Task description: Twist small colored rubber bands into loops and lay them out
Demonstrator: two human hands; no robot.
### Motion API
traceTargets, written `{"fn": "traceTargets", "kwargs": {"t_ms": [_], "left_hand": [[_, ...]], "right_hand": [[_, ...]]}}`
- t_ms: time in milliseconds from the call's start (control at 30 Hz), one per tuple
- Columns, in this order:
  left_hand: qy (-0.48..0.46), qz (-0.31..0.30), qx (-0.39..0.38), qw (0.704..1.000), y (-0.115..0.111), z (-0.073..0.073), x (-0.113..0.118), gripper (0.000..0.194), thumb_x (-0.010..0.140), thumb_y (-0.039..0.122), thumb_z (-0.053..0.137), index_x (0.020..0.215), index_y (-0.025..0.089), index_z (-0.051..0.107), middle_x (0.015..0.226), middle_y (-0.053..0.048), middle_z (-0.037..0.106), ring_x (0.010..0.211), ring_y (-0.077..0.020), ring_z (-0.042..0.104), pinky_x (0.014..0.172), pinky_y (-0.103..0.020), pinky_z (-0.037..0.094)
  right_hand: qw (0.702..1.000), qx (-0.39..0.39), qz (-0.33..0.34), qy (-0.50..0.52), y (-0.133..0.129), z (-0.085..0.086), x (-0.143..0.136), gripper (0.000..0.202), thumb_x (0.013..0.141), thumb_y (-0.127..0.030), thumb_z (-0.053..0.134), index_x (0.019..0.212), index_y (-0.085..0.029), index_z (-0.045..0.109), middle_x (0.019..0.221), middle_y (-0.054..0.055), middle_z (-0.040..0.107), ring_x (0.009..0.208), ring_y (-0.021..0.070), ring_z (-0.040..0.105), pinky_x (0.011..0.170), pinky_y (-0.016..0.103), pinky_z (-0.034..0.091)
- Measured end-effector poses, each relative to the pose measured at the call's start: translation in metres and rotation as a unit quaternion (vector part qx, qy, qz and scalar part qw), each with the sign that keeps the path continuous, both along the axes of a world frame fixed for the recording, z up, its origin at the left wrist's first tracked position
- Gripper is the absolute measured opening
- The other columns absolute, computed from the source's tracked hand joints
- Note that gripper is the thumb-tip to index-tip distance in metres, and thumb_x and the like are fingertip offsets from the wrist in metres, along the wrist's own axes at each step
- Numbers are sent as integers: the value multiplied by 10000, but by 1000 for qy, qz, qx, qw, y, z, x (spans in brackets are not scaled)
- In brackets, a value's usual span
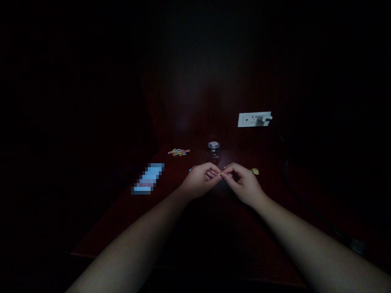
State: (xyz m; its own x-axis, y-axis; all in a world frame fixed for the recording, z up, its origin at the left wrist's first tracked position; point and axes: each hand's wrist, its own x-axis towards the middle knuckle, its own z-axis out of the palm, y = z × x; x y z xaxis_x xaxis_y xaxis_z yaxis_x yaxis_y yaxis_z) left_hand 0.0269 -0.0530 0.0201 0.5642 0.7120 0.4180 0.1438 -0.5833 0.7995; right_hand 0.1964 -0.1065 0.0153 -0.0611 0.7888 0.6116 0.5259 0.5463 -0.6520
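Over the dark red table, my left hand [202,178] and my right hand [243,183] meet at the fingertips. Between them they pinch a small yellow hair tie [220,174], mostly covered by the fingers. Just beyond my right hand lies a little bunch of yellow hair ties [254,171]. A bit of something blue [190,169] peeks out behind my left hand, the rest hidden. Farther back on the left is a loose pile of multicoloured hair ties [179,152]. A small clear jar [213,149] with a lid stands behind my hands.
A phone-like lit rectangle [148,179], blurred into blocks, lies on the left of the table [122,219]. On the back wall is a white socket plate [254,119] with a plug [264,119]. Its dark cable [286,167] runs down the right side. The surroundings are very dark.
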Motion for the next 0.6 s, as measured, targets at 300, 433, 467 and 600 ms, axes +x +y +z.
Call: {"fn": "traceTargets", "kwargs": {"t_ms": [300, 433, 467, 600], "left_hand": [[13, 29, 45, 998, -1, 1, -1, 146, 806, 288, 606, 839, 147, 589, 760, -18, 662, 650, -92, 595, 580, -184, 458], [14, 28, 58, 998, -1, 1, -1, 142, 805, 283, 604, 856, 151, 593, 759, -20, 664, 655, -98, 601, 594, -191, 465], [15, 28, 61, 998, -1, 0, -1, 145, 805, 285, 604, 858, 151, 595, 760, -23, 664, 660, -101, 603, 598, -194, 467], [21, 25, 74, 997, -2, 1, -3, 147, 814, 286, 594, 867, 149, 600, 770, -28, 664, 657, -102, 596, 602, -197, 467]], "right_hand": [[999, -46, 8, 0, 0, -2, 0, 138, 847, -307, 547, 821, -175, 578, 623, -11, 490, 569, 119, 442, 542, 243, 385], [997, -66, 26, 1, -1, 0, -2, 138, 824, -304, 567, 849, -169, 585, 640, -5, 508, 581, 121, 449, 544, 245, 397], [997, -67, 29, 1, -1, 0, -2, 143, 824, -307, 568, 852, -168, 585, 645, -5, 511, 582, 121, 451, 548, 247, 400], [998, -58, 28, -14, -1, 1, -1, 162, 840, -326, 548, 813, -171, 585, 666, 1, 520, 607, 126, 471, 573, 251, 411]]}}
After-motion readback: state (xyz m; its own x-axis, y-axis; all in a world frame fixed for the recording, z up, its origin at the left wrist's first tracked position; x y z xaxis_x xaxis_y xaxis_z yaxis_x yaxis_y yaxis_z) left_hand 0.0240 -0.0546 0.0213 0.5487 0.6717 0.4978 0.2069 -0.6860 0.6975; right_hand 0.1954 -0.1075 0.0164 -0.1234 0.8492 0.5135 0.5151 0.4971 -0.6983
